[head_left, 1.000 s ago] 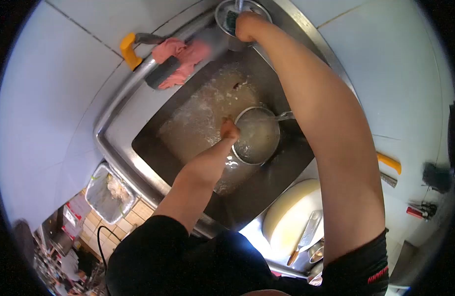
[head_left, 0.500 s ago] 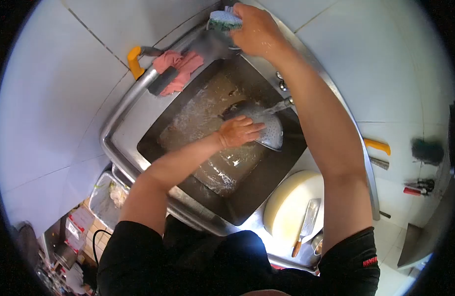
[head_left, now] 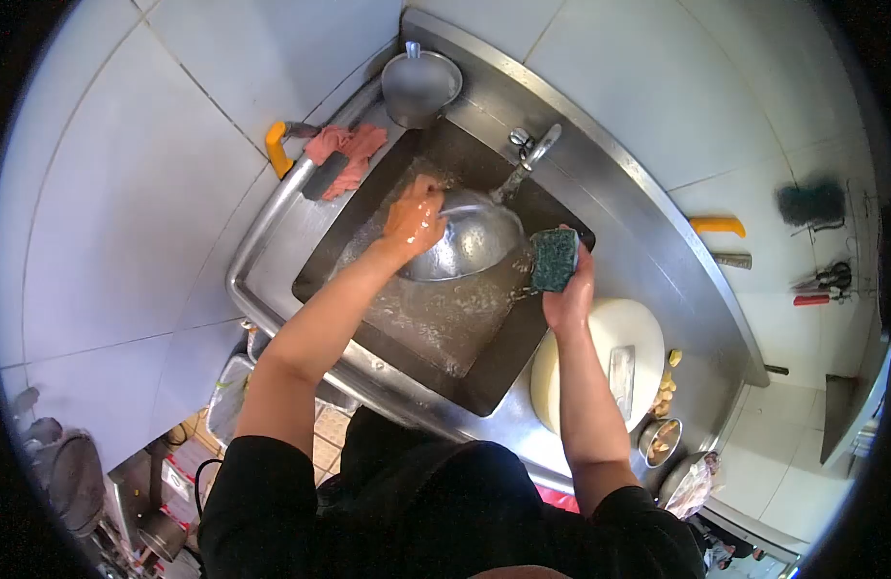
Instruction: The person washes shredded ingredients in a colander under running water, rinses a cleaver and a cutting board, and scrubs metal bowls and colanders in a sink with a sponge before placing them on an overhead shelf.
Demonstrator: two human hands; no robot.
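My left hand (head_left: pixel 415 222) grips the rim of a shiny metal bowl (head_left: pixel 476 241), tilted in the sink's basin (head_left: pixel 503 362). Its fingertips are partly hidden behind the rim. Water runs from the faucet (head_left: pixel 537 152) down by the bowl's far edge. To the right of the bowl, my right hand (head_left: pixel 573 294) is closed around a scrubbing sponge (head_left: pixel 556 259), its dark green scouring side facing up. A small gap separates sponge and bowl. Murky, rippling water covers the basin floor.
A round white cutting board (head_left: pixel 552 386) carries a cleaver (head_left: pixel 621 381) beside the right forearm. At the back corner stands a metal pot (head_left: pixel 421 87). A pink cloth (head_left: pixel 354 159) lies on the left ledge. A small bowl (head_left: pixel 661 442) sits right of the board.
My right hand has come from the back corner to the basin's right side with the sponge. My left hand has shifted left and back, and the bowl now shows its inside.
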